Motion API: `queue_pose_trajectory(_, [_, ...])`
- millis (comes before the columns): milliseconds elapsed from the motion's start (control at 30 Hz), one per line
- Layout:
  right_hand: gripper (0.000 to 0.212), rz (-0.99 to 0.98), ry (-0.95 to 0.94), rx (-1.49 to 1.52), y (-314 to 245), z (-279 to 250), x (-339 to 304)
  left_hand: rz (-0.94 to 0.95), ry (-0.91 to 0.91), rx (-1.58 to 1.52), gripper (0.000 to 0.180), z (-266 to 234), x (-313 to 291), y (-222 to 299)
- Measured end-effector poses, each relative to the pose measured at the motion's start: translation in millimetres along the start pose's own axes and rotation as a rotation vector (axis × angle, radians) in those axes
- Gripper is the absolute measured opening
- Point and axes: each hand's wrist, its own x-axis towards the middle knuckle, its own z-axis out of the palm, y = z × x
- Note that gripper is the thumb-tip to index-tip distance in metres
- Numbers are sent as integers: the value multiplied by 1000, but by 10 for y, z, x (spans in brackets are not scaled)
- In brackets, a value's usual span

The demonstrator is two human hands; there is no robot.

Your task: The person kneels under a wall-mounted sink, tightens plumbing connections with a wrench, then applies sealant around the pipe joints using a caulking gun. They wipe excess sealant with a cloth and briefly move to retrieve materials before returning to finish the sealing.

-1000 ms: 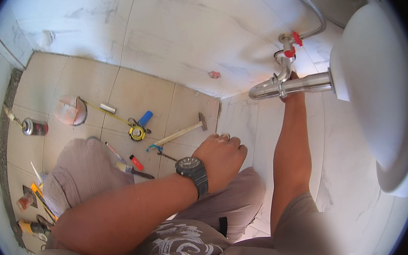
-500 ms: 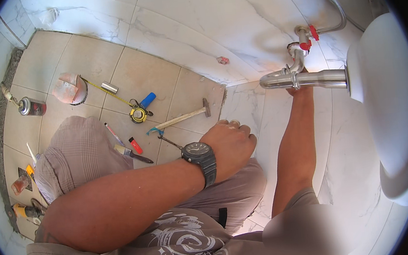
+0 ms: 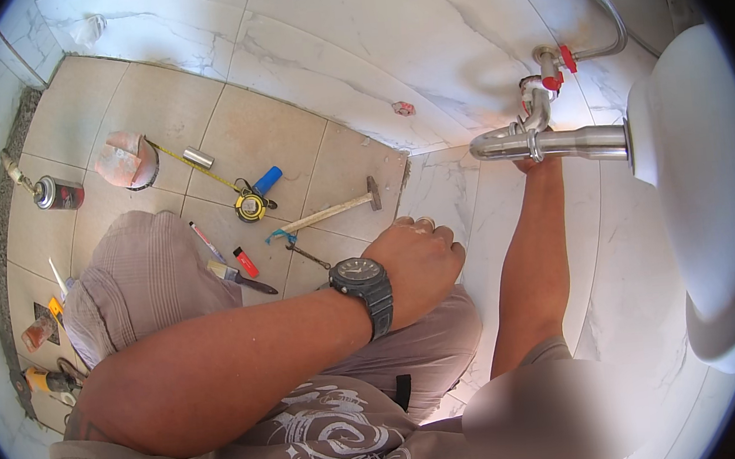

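Observation:
My left hand (image 3: 416, 264), a black watch (image 3: 360, 289) on its wrist, hangs over my bent knee. Its fingers curl down, and whatever they might hold is hidden. My right arm reaches under the white sink (image 3: 703, 165), and my right hand (image 3: 541, 164) is behind the metal drain trap (image 3: 583, 142). Only a sliver of that hand shows beside the pipe, so its fingers and grip are out of sight. The trap's bend runs up to a fitting (image 3: 534, 92) at the wall.
A red-handled valve (image 3: 552, 65) with a hose sits above the trap. On the floor lie a hammer (image 3: 331, 212), a tape measure (image 3: 250, 206), a brush (image 3: 245, 278), a red lighter (image 3: 245, 261), a torch canister (image 3: 58, 193) and a pinkish bowl (image 3: 127, 160).
The whole view has shifted very slightly. Both hands stay where they were, the left over the knee and the right behind the trap.

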Motion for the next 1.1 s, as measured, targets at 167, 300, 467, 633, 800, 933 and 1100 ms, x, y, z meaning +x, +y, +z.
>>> queue_pose_trajectory(167, [23, 1, -111, 11, 10, -35, 0, -3, -15, -12, 12, 0, -2, -7])
queue_pose_trajectory(300, [19, 33, -187, 4, 1, -55, -6, 2, -16, -8, 13, 0, -5, -11])
queue_pose_trajectory(467, [17, 18, -304, 16, -7, -30, 36, -5, -20, -9, 13, 1, -8, -12])
queue_pose_trajectory(633, [20, 40, -333, 22, 3, 41, -24, -16, -43, 3, 14, -10, -11, -13])
queue_pose_trajectory(800, [24, 52, -178, 7, 12, 140, -95, -19, -50, 5, 14, -14, -11, -19])
queue_pose_trajectory(933, [28, 58, -227, -62, -4, 138, -58, -25, -49, 1, 14, -8, -4, -28])
queue_pose_trajectory(1100, [41, -22, -286, -232, 19, 112, -58, -26, -28, -9, 13, -10, -3, -32])
